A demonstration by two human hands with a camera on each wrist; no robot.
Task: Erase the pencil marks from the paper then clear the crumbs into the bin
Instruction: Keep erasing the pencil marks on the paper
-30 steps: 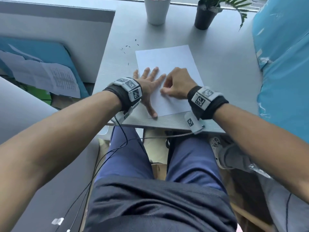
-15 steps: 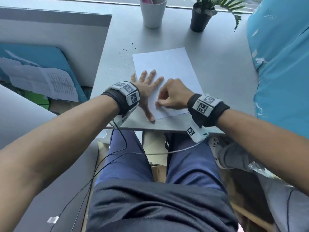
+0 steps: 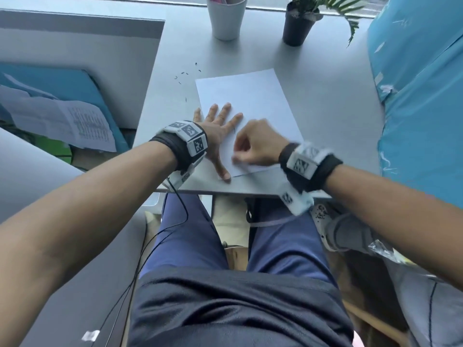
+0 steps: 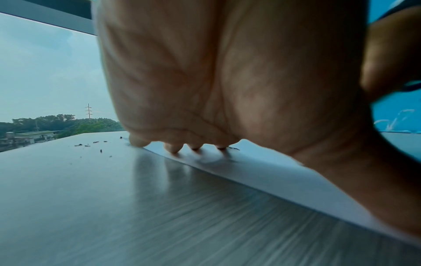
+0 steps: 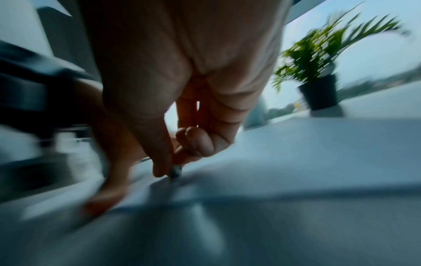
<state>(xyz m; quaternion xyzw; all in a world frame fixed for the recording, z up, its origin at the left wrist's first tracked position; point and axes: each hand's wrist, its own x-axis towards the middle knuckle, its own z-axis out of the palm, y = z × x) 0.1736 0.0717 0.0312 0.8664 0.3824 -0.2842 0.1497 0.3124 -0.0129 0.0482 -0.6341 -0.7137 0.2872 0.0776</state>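
Observation:
A white sheet of paper (image 3: 246,103) lies on the grey desk (image 3: 325,101). My left hand (image 3: 220,128) lies flat on the sheet's near left part, fingers spread, pressing it down; its fingertips (image 4: 174,148) touch the paper (image 4: 262,172). My right hand (image 3: 253,149), blurred by motion, pinches a small dark eraser (image 5: 175,173) against the paper (image 5: 296,153) near its front edge. A short pencil mark (image 3: 234,130) shows between the two hands. Dark eraser crumbs (image 3: 185,73) lie scattered on the desk left of the sheet's far corner, seen too as crumbs (image 4: 89,144) beyond my fingers.
A white cup (image 3: 226,17) and a potted plant (image 3: 299,23) in a black pot stand at the desk's far edge. A blue covered object (image 3: 421,96) borders the desk's right side. Papers (image 3: 60,121) lie on a blue board at the lower left. No bin is in view.
My right hand has shifted toward the paper's front edge while rubbing, and is now blurred. My left hand stays flat on the sheet. The camera has tilted slightly.

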